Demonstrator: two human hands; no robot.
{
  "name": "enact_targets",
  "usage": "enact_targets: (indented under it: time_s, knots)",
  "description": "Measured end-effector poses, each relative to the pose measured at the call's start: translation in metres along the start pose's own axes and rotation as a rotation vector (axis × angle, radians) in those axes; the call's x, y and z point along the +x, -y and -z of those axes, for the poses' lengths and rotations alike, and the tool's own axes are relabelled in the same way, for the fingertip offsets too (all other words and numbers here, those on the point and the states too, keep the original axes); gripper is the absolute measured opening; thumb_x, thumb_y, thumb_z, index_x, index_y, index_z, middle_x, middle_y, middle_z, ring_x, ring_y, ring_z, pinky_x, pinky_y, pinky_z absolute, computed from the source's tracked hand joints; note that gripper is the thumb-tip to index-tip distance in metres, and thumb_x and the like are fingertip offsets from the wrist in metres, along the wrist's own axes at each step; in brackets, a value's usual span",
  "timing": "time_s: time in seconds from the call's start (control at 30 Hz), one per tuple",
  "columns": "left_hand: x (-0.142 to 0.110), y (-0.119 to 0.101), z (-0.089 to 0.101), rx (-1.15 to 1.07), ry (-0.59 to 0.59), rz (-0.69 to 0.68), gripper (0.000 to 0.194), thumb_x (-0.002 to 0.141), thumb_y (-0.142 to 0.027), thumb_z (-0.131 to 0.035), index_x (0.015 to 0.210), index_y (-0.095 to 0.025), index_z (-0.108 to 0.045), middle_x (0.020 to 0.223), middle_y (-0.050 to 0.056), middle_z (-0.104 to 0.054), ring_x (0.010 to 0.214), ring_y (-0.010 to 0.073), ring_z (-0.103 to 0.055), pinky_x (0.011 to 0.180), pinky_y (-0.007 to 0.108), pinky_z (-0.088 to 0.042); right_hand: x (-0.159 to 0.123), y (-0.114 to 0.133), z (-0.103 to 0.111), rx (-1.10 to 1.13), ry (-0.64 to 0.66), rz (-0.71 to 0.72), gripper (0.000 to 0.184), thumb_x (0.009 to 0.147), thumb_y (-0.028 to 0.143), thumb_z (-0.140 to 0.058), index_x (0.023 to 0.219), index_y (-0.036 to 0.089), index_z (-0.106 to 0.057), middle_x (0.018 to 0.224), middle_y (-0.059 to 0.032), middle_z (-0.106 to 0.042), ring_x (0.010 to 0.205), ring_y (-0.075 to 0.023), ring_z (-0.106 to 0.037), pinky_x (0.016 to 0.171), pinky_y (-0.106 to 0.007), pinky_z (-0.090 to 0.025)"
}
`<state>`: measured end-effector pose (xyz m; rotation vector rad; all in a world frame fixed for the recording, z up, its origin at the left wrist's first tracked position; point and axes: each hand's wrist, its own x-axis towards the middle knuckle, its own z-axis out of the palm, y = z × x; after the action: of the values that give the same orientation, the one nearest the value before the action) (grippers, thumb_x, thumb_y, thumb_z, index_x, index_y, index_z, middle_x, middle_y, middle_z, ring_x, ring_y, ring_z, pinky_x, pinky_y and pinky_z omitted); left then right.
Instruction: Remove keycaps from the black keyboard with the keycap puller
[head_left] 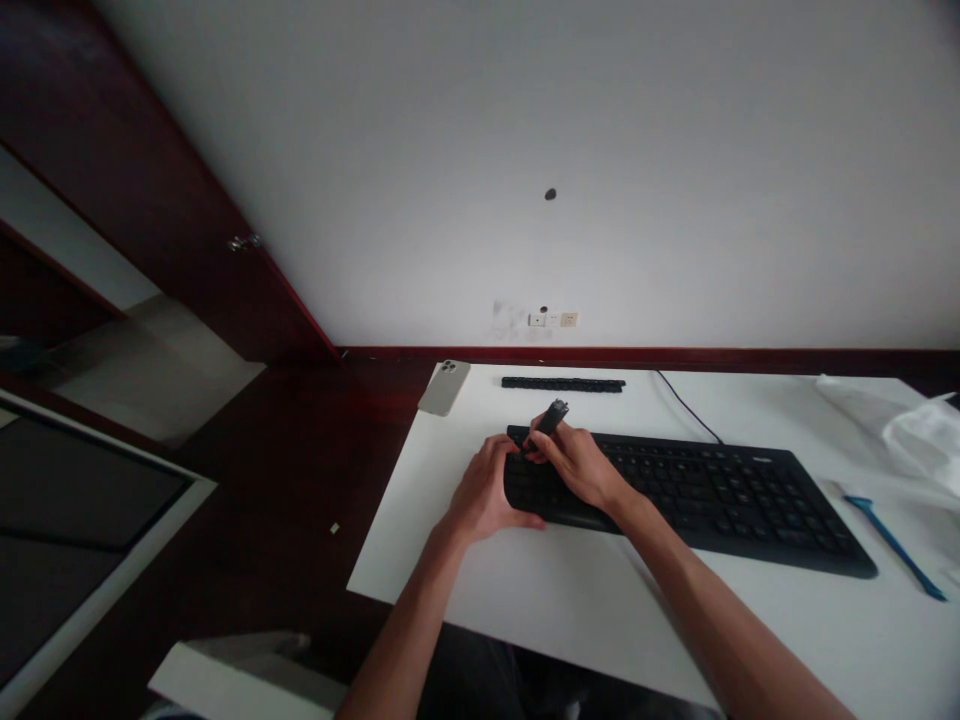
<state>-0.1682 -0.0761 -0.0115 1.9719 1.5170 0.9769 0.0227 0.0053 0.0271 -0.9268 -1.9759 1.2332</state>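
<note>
We see a smooth white desk (420,510), a matt black plastic keyboard (750,500), glossy dark-red wood on the door (135,150), and crumpled, seemingly plastic sheeting (926,435).

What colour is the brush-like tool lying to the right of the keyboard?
Blue; the head view shows the tool best.
</note>
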Motion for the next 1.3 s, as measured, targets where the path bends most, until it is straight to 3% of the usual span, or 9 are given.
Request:
enact_targets:
  time_s: [0.23,0.33,0.4,0.5,0.6,0.8,1.1,1.3]
  knots:
    - [-0.001,0.001,-0.002,0.005,-0.015,-0.026,0.11,0.043,-0.036,-0.102,0.137,-0.025,-0.047,0.144,0.014,-0.047,0.132,0.0358,-0.05,0.111,0.054,-0.044,0.007,0.007,-0.013,-0.08,-0.087,-0.038,0.031,0.1,0.051,-0.052,0.104,0.022,-0.061,0.083,-0.0042,-0.078,0.069,-0.0223,-0.076,0.065,-0.03,-0.058]
    - [0.0,0.001,-0.001,-0.009,-0.023,-0.034,0.103,0.047,-0.039,-0.101,0.135,-0.025,-0.049,0.142,0.012,-0.05,0.131,0.0345,-0.052,0.111,0.052,-0.045,0.01,0.01,-0.016,-0.115,-0.128,-0.042,0.028,0.1,0.049,-0.055,0.1,0.022,-0.061,0.076,-0.0028,-0.076,0.065,-0.0213,-0.076,0.061,-0.028,-0.056]
    - [0.001,0.002,0.0,-0.039,-0.041,-0.036,0.084,0.061,-0.042,-0.096,0.131,-0.025,-0.052,0.138,0.012,-0.052,0.129,0.032,-0.053,0.11,0.049,-0.047,0.012,0.011,-0.018,-0.127,-0.14,-0.051,0.026,0.099,0.048,-0.056,0.098,0.022,-0.061,0.073,-0.0025,-0.076,0.063,-0.0213,-0.076,0.059,-0.027,-0.056]
    - [0.002,0.003,0.001,-0.056,-0.088,-0.048,0.043,0.089,-0.038,-0.074,0.127,-0.025,-0.056,0.133,0.011,-0.055,0.126,0.0266,-0.057,0.108,0.045,-0.049,0.014,0.009,-0.018,-0.057,-0.154,-0.083,0.028,0.098,0.049,-0.056,0.1,0.022,-0.061,0.077,-0.0042,-0.077,0.063,-0.0219,-0.076,0.056,-0.027,-0.058]
    - [0.003,0.004,0.0,-0.032,-0.131,-0.047,0.024,0.1,-0.026,-0.056,0.123,-0.024,-0.06,0.129,0.01,-0.057,0.123,0.0231,-0.059,0.106,0.041,-0.05,0.017,0.006,-0.018,0.024,-0.162,-0.112,0.029,0.097,0.051,-0.058,0.1,0.022,-0.062,0.08,-0.0055,-0.078,0.064,-0.0227,-0.077,0.056,-0.028,-0.061]
    - [0.006,0.01,-0.007,0.013,-0.202,0.02,0.021,0.096,-0.017,-0.06,0.115,-0.023,-0.067,0.11,0.005,-0.061,0.09,0.016,-0.062,0.086,0.031,-0.054,0.02,0.004,-0.018,0.073,-0.183,-0.162,0.028,0.097,0.05,-0.06,0.1,0.022,-0.061,0.081,-0.0055,-0.079,0.065,-0.0229,-0.078,0.058,-0.028,-0.063]
    - [0.014,0.013,-0.007,-0.002,-0.224,0.05,0.017,0.091,-0.015,-0.068,0.106,-0.022,-0.07,0.1,0.002,-0.062,0.078,0.0129,-0.058,0.076,0.026,-0.051,0.025,-0.008,-0.012,0.158,-0.207,-0.242,0.029,0.095,0.051,-0.062,0.099,0.023,-0.061,0.077,-0.0054,-0.078,0.066,-0.024,-0.079,0.058,-0.03,-0.065]
    - [0.014,0.012,-0.007,0.028,-0.213,0.04,0.011,0.093,-0.018,-0.066,0.104,-0.021,-0.068,0.098,0.003,-0.062,0.078,0.0137,-0.058,0.076,0.027,-0.051,0.013,-0.007,-0.013,0.08,-0.136,-0.081,0.033,0.095,0.054,-0.062,0.103,0.022,-0.066,0.082,-0.0052,-0.078,0.073,-0.0241,-0.079,0.064,-0.03,-0.064]
